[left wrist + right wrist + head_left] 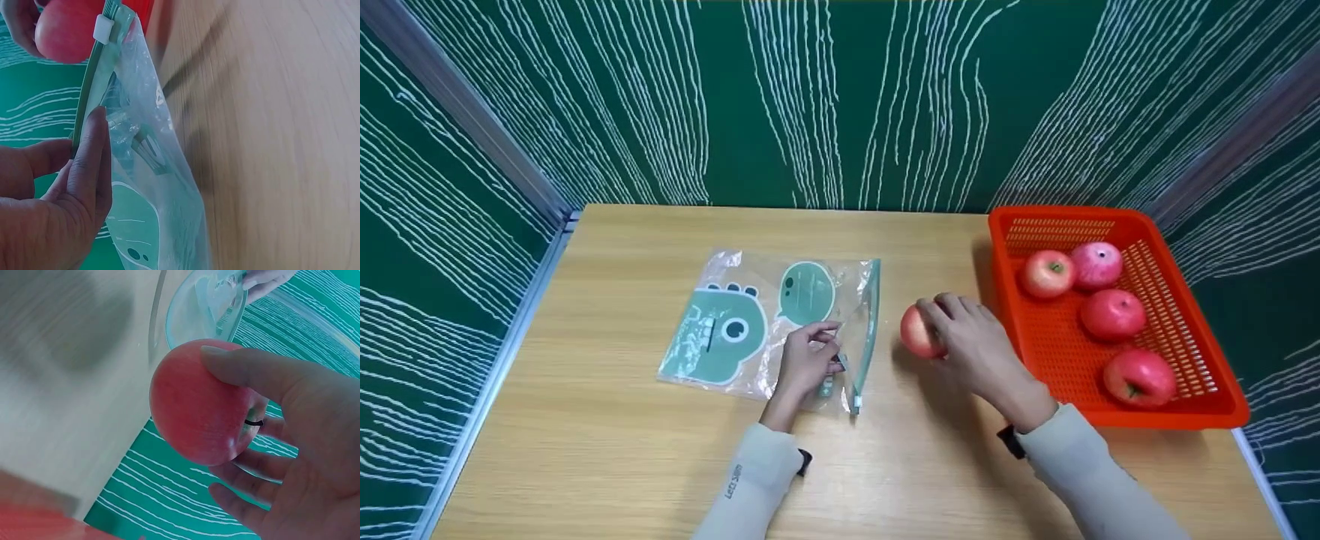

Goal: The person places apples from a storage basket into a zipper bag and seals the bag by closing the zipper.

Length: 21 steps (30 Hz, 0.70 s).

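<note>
A clear zip bag (851, 300) with a green cartoon print lies on the table, its mouth facing right. At that mouth my left hand (806, 361) pinches the green zipper strip (87, 95) between thumb and fingers. In the right wrist view the mouth gapes in a rounded opening. A red apple (197, 405) is in my right hand (979, 341), thumb on one side and fingers on the other, stem toward the palm. This apple is between the bag and the orange-red basket (1117, 416). The white slider (103, 29) sits near one end of the strip.
Inside the basket, at the table's right side, lie several more fruits, among them a red apple (1140, 377) and a purplish-pink fruit (1097, 265). Green panels (855, 97) with white wavy lines stand behind and beside the wooden table (607, 420).
</note>
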Each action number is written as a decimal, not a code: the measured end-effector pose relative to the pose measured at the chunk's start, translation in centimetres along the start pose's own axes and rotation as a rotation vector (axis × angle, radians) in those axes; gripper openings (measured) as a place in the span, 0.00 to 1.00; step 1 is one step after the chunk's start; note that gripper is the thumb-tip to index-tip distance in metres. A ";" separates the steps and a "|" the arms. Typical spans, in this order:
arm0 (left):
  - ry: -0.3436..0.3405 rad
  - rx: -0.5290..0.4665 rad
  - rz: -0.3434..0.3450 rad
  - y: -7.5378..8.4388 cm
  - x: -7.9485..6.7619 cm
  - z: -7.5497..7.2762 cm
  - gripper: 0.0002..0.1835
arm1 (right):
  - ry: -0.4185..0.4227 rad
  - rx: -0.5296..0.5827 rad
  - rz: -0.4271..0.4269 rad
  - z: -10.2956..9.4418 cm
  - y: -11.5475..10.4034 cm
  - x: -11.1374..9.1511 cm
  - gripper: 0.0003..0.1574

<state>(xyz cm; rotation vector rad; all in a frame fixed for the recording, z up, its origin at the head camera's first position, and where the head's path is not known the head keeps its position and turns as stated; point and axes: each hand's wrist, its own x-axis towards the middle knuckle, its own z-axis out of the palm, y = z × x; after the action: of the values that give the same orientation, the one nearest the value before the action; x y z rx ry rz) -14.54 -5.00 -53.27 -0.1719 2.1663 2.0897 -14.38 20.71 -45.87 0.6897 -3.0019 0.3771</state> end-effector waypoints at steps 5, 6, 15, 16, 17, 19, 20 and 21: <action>-0.002 0.008 -0.003 -0.1 0.0 0.0 0.17 | 0.013 0.012 0.009 1.1 -0.5 0.3 0.58; -0.002 0.008 -0.003 -0.1 -0.1 0.0 0.17 | 0.016 0.019 0.011 1.3 -0.5 0.4 0.57; 0.004 0.007 -0.019 -0.2 -0.1 0.1 0.17 | 0.041 0.074 0.034 2.9 -1.4 1.0 0.54; 0.006 0.008 -0.022 -0.1 -0.2 0.1 0.17 | 0.049 0.071 0.031 3.1 -1.5 1.1 0.54; 0.006 0.009 -0.025 -0.1 -0.2 0.1 0.18 | 0.058 0.069 0.029 3.3 -1.6 1.2 0.53; 0.007 0.012 -0.029 -0.1 -0.3 0.1 0.18 | 0.075 0.072 0.028 3.6 -1.9 1.3 0.52; 0.007 0.014 -0.030 0.0 -0.3 0.2 0.19 | 0.080 0.077 0.031 3.8 -2.1 1.4 0.52; 0.008 0.016 -0.031 0.0 -0.3 0.2 0.19 | 0.085 0.082 0.032 4.0 -2.2 1.5 0.52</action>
<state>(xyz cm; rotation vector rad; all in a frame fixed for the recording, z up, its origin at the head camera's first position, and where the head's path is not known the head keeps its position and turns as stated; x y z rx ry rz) -14.28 -4.83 -53.25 -0.2107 2.1703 2.0577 -14.70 17.17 -49.06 0.6155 -2.9349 0.5194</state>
